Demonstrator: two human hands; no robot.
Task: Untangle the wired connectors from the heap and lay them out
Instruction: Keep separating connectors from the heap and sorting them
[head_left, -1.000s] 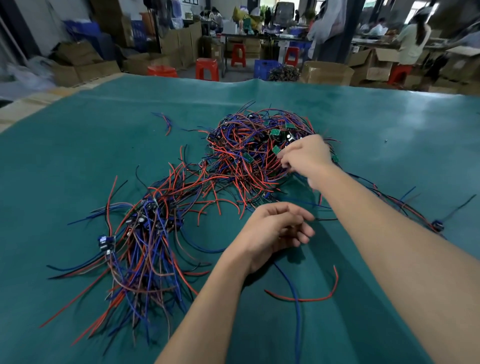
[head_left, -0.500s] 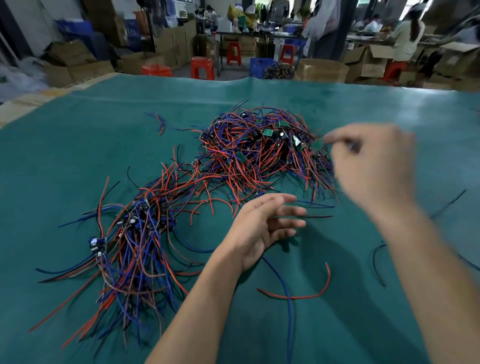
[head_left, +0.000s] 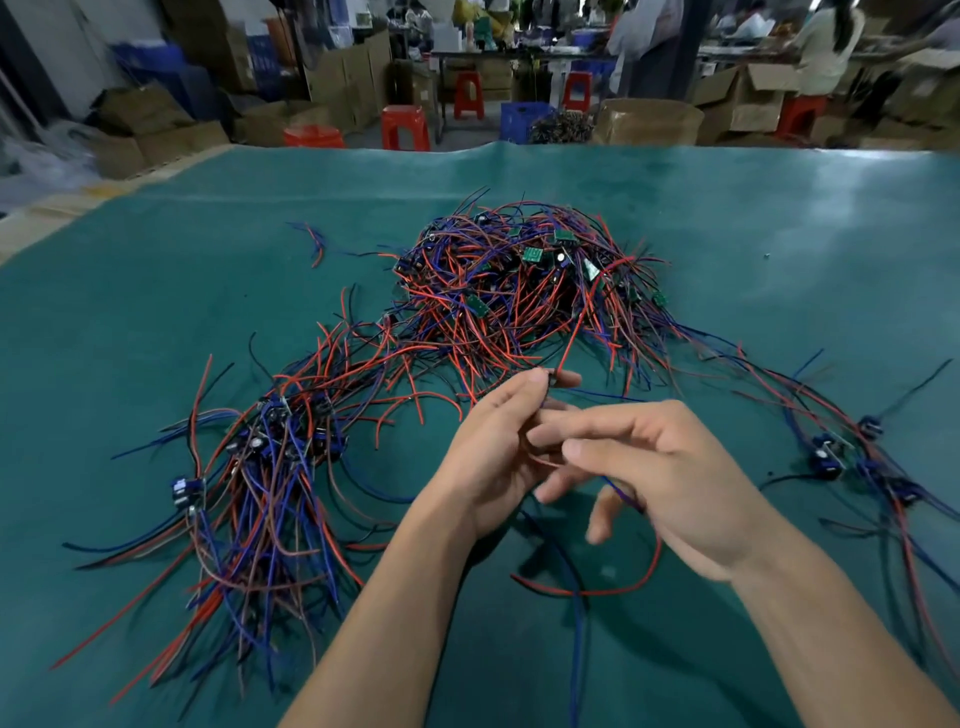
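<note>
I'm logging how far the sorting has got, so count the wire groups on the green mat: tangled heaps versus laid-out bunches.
Tangled heap: 1
Laid-out bunches: 2, the left bunch and the right bunch
Total: 3 groups

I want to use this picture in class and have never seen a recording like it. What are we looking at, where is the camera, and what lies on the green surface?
The camera sits on a person's head, looking down at their own bare hands. The left hand pinches a small connector with a red wire; the right hand grips its thin wires. On the green table lies a tangled heap of red, blue and black wired connectors. Sorted bundles lie to the left and right. Behind are cardboard boxes and red stools.
</note>
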